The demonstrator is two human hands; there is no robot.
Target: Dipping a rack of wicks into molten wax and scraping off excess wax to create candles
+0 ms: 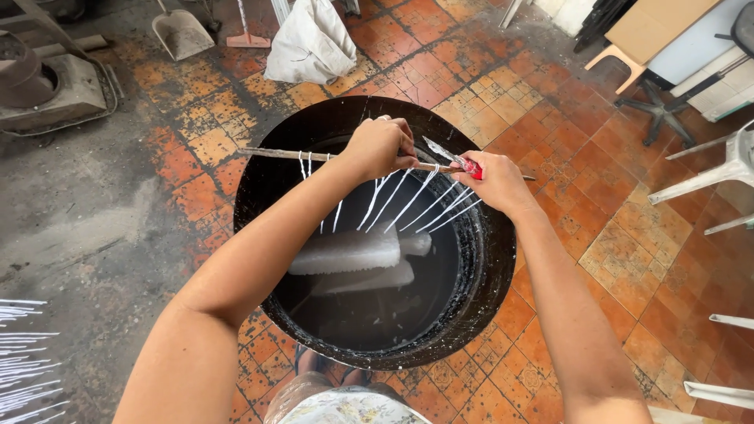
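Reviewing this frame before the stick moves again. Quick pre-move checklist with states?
1. Left hand gripping the stick: ok.
2. Right hand on the stick's other end, holding a red-handled tool: ok.
3. Stick held over the black drum, not resting on its rim: cannot tell.
4. White strands hanging separate: ok on the left, bunched and slanted near the right hand.
5. Pale blocks inside the drum: ok.
6. Strands touching the blocks: cannot tell.

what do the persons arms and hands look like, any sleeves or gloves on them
Both arms are bare up to the frame edge: no sleeves in view. The left hand and right hand wear no gloves, and no watch, ring or bracelet shows. Both forearms are long and lean, reaching in from the bottom of the head view.
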